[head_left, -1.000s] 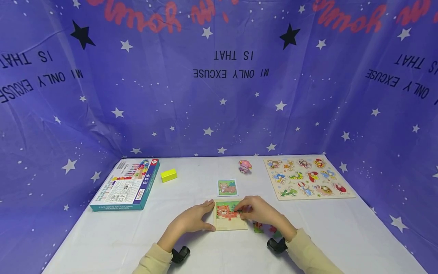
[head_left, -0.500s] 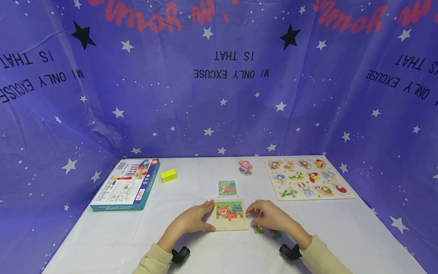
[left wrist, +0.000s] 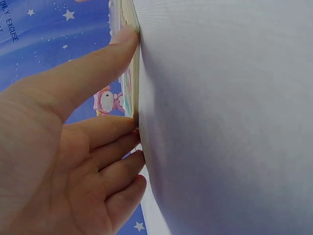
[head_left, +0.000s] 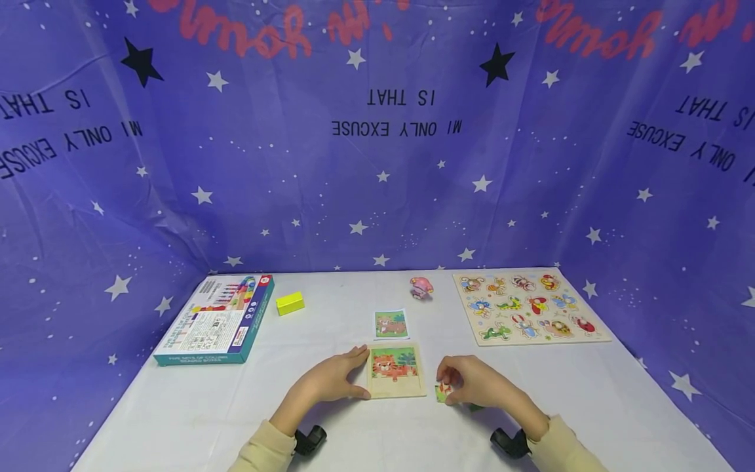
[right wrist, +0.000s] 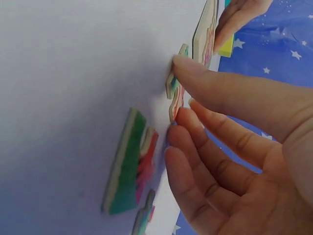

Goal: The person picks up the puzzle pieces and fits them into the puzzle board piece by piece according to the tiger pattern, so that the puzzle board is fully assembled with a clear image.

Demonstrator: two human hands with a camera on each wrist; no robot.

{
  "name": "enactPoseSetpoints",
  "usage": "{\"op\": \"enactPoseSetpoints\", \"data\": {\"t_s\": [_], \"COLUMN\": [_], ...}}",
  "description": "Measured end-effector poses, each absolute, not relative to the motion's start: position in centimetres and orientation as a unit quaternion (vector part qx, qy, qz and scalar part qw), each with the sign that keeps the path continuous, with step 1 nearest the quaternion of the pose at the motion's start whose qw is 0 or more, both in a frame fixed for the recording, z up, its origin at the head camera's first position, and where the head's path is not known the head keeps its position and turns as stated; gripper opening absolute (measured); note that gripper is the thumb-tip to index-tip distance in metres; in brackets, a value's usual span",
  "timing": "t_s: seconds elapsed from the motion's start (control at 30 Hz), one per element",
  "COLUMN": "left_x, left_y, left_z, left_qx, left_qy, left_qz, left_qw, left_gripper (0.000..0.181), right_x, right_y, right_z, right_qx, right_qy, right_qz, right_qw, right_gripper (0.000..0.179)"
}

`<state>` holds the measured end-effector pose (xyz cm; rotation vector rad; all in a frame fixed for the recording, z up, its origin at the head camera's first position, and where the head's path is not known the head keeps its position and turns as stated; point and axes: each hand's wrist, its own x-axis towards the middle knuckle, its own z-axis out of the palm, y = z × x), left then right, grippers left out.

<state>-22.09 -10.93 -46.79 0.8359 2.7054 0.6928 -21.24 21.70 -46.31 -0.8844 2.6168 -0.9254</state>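
My left hand (head_left: 330, 378) rests against the left edge of a small wooden puzzle board (head_left: 386, 389), thumb near the lower corner and fingers near the upper one. A tiger picture fills the board's upper part; bare wood shows below. Right of the board, my right hand (head_left: 479, 381) pinches a green and red puzzle piece (head_left: 440, 392) at the tabletop between thumb and fingers. The right wrist view shows another loose piece, green and red (right wrist: 128, 166), lying by that hand, and part of one more (right wrist: 142, 218) at the bottom edge.
Behind the board lies a picture card (head_left: 391, 324). Farther back are a pink figurine (head_left: 421, 288) and a yellow block (head_left: 290, 303). A flat box (head_left: 215, 321) lies at the left, an insect puzzle board (head_left: 527, 309) at the right. A purple curtain (head_left: 377, 196) encloses the table.
My right hand has left a blue-green piece in the board's upper right, moved right and down, and taken hold of a loose piece. My left hand has stayed at the board.
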Motion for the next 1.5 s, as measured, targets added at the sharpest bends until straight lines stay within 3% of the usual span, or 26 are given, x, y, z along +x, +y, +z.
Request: {"op": "enactPoseSetpoints", "data": {"t_s": [0.8,1.0,1.2,1.5], "left_x": [-22.2,-22.2,-22.0,-21.9], "left_y": [-11.0,-11.1,-11.1,-11.1], "left_z": [-47.0,-47.0,-46.6,-46.5], "left_qx": [0.286,0.284,0.281,0.282], "left_qy": [0.923,0.923,0.922,0.92], "left_qz": [0.234,0.236,0.242,0.244], "left_qw": [0.108,0.109,0.114,0.116], "left_gripper": [0.088,0.088,0.088,0.088], "right_x": [-20.8,-20.8,-21.0,-21.4], "right_y": [21.6,21.8,21.5,19.1], "right_z": [-46.7,-46.6,-45.8,-45.4], "right_qx": [-0.274,-0.283,-0.314,-0.327], "right_qy": [0.894,0.882,0.87,0.87], "right_qz": [-0.34,-0.362,-0.37,-0.365], "right_qw": [0.101,0.106,0.085,0.05], "right_gripper": [0.035,0.024,0.013,0.016]}}
